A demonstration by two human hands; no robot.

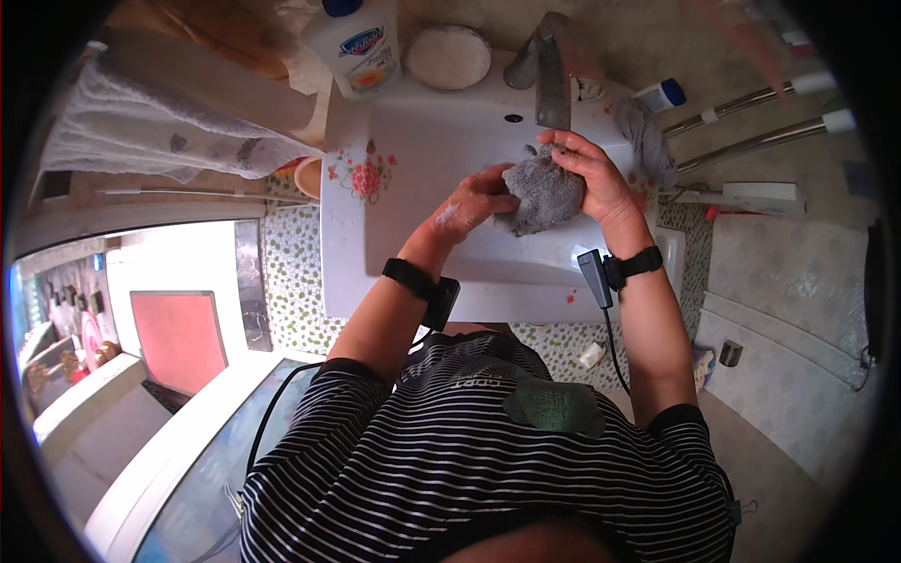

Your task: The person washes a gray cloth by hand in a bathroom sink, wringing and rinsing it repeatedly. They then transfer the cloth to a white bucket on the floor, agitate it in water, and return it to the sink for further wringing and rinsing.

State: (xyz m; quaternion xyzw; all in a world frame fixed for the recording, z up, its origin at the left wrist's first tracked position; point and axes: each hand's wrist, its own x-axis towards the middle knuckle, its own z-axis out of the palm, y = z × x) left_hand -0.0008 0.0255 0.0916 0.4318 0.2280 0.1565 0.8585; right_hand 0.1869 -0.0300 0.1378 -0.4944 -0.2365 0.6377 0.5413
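Note:
A crumpled grey cloth (544, 195) is held between my two hands over the white sink (394, 225). My left hand (476, 200) pinches its left side, with what looks like white foam on the wrist. Around the cloth's right and upper edge curls my right hand (596, 178), its fingers near the metal faucet (554, 89). No stream of water can be made out below the spout. Part of the fingers is hidden by the cloth's folds.
Behind the sink stand a white pump bottle (361, 56) and a round white dish (449, 58). A grey rag (643, 136) hangs over the right rim. Towels (178, 122) hang at left; metal rails (751, 127) run along the right. Cables trail from both wrist straps.

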